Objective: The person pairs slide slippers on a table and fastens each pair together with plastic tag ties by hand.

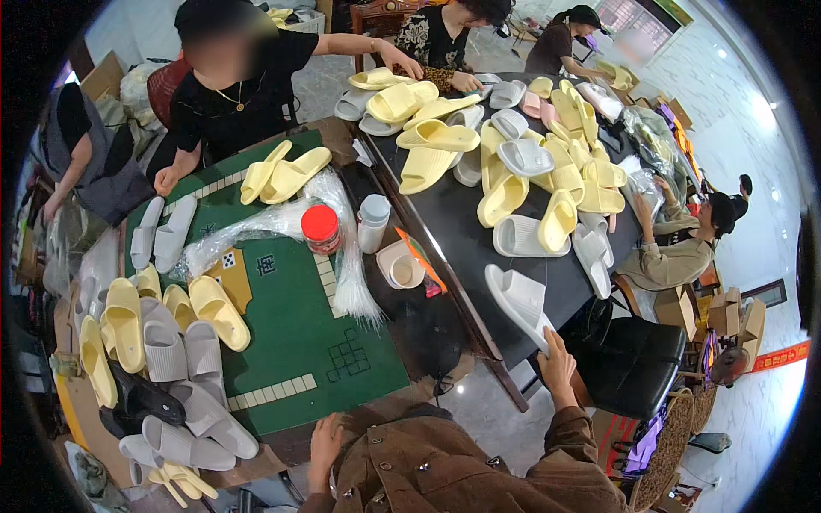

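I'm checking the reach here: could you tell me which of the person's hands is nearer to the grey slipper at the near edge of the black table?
Right. The right hand touches the grey slipper; the left hand rests far off by the green table.

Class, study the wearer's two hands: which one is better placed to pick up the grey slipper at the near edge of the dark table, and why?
Right. The right hand already touches the grey slipper, while the left hand rests low by the green mat, far from it.

Head-worn fisheye, downward over tables (291,342)
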Tool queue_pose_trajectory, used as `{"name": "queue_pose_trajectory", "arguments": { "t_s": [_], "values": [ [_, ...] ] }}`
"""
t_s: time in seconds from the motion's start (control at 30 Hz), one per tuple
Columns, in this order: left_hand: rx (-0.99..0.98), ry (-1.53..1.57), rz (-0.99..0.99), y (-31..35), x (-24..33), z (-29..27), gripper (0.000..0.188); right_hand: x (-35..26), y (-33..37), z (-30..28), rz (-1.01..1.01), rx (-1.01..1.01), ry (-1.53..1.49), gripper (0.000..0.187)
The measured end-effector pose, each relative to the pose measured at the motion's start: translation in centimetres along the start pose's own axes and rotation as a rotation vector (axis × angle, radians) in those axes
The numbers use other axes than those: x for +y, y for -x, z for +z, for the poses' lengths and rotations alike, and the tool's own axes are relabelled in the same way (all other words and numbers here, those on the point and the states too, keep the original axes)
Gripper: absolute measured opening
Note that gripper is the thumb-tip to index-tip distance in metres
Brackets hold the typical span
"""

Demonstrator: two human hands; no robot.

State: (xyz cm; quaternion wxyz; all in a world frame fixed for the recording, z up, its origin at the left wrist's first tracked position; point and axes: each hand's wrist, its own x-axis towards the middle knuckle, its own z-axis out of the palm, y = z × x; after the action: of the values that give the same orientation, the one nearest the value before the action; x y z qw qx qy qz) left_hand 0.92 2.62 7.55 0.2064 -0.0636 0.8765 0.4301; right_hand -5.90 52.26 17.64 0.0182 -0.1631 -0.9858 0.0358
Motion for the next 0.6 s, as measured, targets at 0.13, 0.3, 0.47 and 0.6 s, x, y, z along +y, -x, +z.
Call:
{"name": "queue_pose_trajectory", "arguments": {
  "t_s": [0.13,0.3,0.47,0.6],
  "values": [
    [-0.041,-0.071,-0.037,0.1,-1.0,-0.2,0.038,1.1,-0.4,0.4,-0.041,0.014,0.006,0.06],
    [0.005,-0.069,0.03,-0.1,-0.3,0.4,0.038,5.5,-6.4,2.5,-0.132,0.173,0.194,0.053],
    [0.036,-0.073,0.03,-0.2,0.4,1.9,0.038,10.2,-11.1,4.8,-0.049,-0.062,0.296,0.054],
    [0.027,-0.066,-0.049,1.2,-1.4,3.4,0.038,8.5,-15.9,4.9,-0.033,-0.131,0.067,0.061]
  ]
}}
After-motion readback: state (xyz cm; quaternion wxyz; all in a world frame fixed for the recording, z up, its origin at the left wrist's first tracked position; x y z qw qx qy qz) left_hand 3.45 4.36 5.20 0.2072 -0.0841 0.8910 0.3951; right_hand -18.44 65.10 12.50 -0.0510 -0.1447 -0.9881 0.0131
